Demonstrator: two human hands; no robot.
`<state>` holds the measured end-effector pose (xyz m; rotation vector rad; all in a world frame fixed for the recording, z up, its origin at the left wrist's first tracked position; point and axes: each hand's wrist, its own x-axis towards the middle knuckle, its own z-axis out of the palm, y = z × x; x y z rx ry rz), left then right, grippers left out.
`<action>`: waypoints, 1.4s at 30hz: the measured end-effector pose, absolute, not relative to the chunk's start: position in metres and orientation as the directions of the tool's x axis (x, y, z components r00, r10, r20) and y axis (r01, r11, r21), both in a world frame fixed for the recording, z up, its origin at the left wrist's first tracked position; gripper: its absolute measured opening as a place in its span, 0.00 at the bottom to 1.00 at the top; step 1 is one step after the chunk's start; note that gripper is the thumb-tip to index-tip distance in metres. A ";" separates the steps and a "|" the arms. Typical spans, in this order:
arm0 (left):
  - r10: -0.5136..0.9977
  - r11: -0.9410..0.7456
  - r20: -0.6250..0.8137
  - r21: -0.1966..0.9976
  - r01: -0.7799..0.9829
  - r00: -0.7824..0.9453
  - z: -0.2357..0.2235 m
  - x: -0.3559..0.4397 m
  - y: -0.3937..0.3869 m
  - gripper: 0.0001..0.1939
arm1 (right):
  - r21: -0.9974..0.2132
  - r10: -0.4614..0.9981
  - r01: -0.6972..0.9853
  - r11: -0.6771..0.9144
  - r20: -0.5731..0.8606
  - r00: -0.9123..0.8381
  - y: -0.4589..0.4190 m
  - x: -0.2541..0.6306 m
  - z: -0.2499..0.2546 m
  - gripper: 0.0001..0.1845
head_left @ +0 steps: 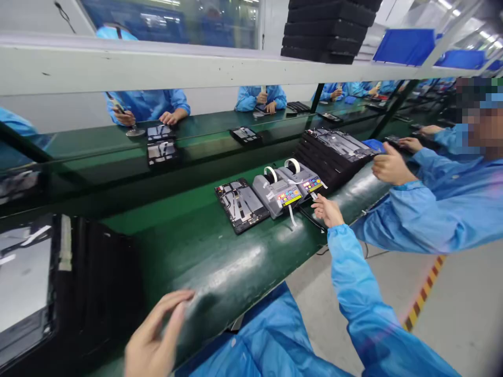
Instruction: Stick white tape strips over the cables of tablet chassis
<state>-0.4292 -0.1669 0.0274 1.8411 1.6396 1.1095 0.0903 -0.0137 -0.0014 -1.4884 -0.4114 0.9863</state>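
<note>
My right hand (329, 211) reaches to the front of the farther of two grey tape dispensers (306, 175). Its fingers are pinched on a short white strip of tape (314, 196) at the outlet. From the nearer dispenser (277, 195) a longer tape strip (292, 215) hangs down. Both machines carry a white tape roll and lit buttons. Beside them lies an opened tablet housing (241, 205) with its inner parts showing. My left hand (159, 332) is over the bench's near edge, fingers stretched out with nothing in them.
Stacked black trays (94, 277) with a tablet part on top stand at the left. Another tray stack (334, 152) rises behind the dispensers. A white shelf (196, 65) crosses above the green bench (168, 235). A co-worker's hand (393, 165) is close on the right.
</note>
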 end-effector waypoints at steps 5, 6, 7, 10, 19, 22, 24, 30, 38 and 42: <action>0.876 -0.480 0.402 0.681 0.553 0.266 0.026 -0.322 -0.114 0.14 | -0.944 0.814 -0.311 -0.112 -0.266 0.516 -0.004 0.084 -0.017 0.20; 0.831 -0.556 0.430 0.629 0.544 0.352 0.027 -0.298 -0.100 0.16 | -0.945 0.822 -0.314 -0.093 -0.251 0.511 -0.005 0.085 -0.019 0.21; 0.783 -0.622 0.445 0.577 0.529 0.435 0.028 -0.274 -0.087 0.19 | -0.946 0.829 -0.316 -0.078 -0.237 0.506 -0.005 0.086 -0.022 0.23; 0.639 -0.755 0.397 0.486 0.440 0.659 0.033 -0.206 -0.053 0.24 | -0.946 0.848 -0.322 -0.040 -0.203 0.490 -0.003 0.086 -0.028 0.26; 0.601 -0.790 0.474 0.475 0.388 0.643 0.020 -0.172 -0.041 0.22 | -0.966 0.841 -0.260 0.013 -0.130 0.525 -0.038 0.104 -0.028 0.29; 0.736 -0.677 0.503 0.551 0.489 0.453 0.000 -0.218 -0.037 0.20 | -0.979 0.826 -0.201 0.012 -0.104 0.554 -0.083 0.091 -0.022 0.30; 0.861 -0.485 0.467 0.633 0.604 0.202 -0.016 -0.254 -0.027 0.21 | -0.994 0.829 -0.110 0.003 -0.059 0.556 -0.111 0.062 -0.023 0.31; 0.995 -0.037 0.082 0.810 0.585 -0.052 -0.059 -0.305 0.000 0.37 | -0.928 0.964 0.354 0.120 0.195 0.183 -0.107 -0.063 -0.047 0.32; 0.993 -0.099 0.116 0.821 0.562 0.006 -0.082 -0.273 -0.001 0.47 | -0.745 0.885 0.655 0.123 0.381 0.268 -0.034 -0.118 -0.070 0.33; 0.997 -0.061 0.075 0.879 0.472 -0.011 -0.082 -0.283 0.003 0.46 | -0.782 0.866 0.614 0.107 0.377 0.329 -0.035 -0.129 -0.073 0.35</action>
